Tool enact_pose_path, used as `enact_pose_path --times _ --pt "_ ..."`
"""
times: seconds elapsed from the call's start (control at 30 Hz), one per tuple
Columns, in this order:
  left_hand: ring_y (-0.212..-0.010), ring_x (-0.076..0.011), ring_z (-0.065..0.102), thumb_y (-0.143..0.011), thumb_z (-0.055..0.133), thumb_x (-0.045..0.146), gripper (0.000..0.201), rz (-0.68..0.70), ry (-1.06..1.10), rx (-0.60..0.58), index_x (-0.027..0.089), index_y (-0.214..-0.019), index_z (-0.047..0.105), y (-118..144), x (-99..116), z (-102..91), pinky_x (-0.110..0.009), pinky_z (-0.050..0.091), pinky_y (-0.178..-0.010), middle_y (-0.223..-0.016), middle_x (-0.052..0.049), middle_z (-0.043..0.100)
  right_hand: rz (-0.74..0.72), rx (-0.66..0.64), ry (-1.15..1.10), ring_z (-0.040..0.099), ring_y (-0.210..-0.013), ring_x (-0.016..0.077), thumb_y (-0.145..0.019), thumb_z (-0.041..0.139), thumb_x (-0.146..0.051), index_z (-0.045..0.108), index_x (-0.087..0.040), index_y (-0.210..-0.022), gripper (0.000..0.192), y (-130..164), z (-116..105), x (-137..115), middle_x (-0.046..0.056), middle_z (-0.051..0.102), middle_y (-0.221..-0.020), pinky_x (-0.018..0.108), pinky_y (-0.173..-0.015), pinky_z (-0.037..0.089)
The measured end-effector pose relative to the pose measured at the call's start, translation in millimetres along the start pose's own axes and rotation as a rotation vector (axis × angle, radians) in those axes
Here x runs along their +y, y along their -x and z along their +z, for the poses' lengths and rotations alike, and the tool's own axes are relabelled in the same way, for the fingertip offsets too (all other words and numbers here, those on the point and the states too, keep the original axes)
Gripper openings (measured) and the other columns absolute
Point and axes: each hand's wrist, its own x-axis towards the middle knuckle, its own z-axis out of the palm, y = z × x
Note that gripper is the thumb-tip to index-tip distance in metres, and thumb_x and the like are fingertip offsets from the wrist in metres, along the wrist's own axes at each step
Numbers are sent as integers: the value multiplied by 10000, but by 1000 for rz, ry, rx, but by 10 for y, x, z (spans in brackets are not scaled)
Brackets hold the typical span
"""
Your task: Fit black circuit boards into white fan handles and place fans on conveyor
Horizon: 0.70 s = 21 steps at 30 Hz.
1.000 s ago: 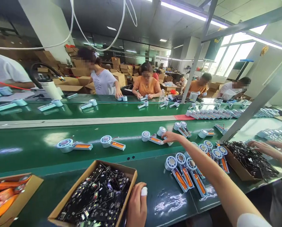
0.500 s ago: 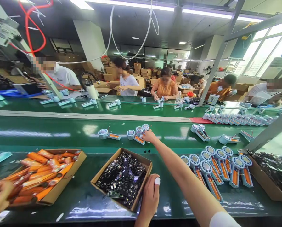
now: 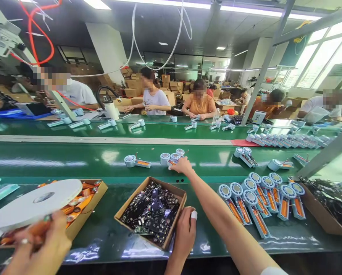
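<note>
The pale blue, round-headed handheld fan unit with the orange strip in its open handle [image 3: 171,159] lay on the green conveyor belt [image 3: 73,158], in a small cluster just beyond the cardboard box of black circuit boards [image 3: 151,211]. The right hand [image 3: 182,166] reached out over that box and lay on the unit, fingers curled down upon it – whether they had truly closed round it could not be told. The left hand [image 3: 185,233] rested against the near corner of the box, fingers loosely bent, a white wrap on the thumb, holding nothing. To lift the unit well, the grip would best fall on the handle's sides, clear of the exposed orange part, and the neighbouring units should not be knocked. To the right on the green worktop [image 3: 102,236] lay a row of similar fan units [image 3: 259,198]. At lower left a co-worker's hand [image 3: 42,248] held a white tape reel [image 3: 33,204] above a box of orange cells [image 3: 82,198].
</note>
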Motion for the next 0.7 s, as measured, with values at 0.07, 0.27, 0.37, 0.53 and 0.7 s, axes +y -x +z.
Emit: enact_pose_path --times 0.07,0.27,0.37,0.53,0.7 --pt "-965 -267 690 -972 394 330 311 19 0 22 176 -1008 662 11 -14 -9 -403 555 -850 -990 -140 718 100 8 -18 654 -996 277 -919 627 -475 624 -138 -1208 444 313 -82 139 150 615 -1232 408 -837 552" --pt "-967 -247 690 -982 395 339 306 116 23 163 178 -1030 651 139 -62 -28 -393 566 -869 -1003 -129 718 325 174 -114 639 -1091 367 -762 699 -495 627 -141 -1095 491 1660 122 554 226 556 -1298 458 -899 527" --pt "-1036 -252 677 -984 403 349 326 54 18 213 169 -1165 606 196 -65 71 -415 560 -905 -1129 -149 695 377 265 -59 635 -1083 428 -754 691 -407 624 -139 -1050 405 2097 348 632 284 506 -1370 547 -869 518" --pt "-1309 -315 548 -961 445 350 536 -23 -94 109 102 -1436 438 160 14 260 -509 471 -1057 -1422 -226 549 246 331 -36 408 -1377 458 -785 663 -298 531 -97 -1278 549 2427 458 745 290 385 -1506 610 -1027 429" --pt "-1145 -288 671 -947 402 285 433 31 -245 -229 168 -1292 638 113 268 -45 -453 531 -978 -1218 -150 720 -26 291 -111 395 -1422 314 -892 584 -259 433 -203 -1407 540 2815 247 1153 157 435 -1512 508 -1102 433"
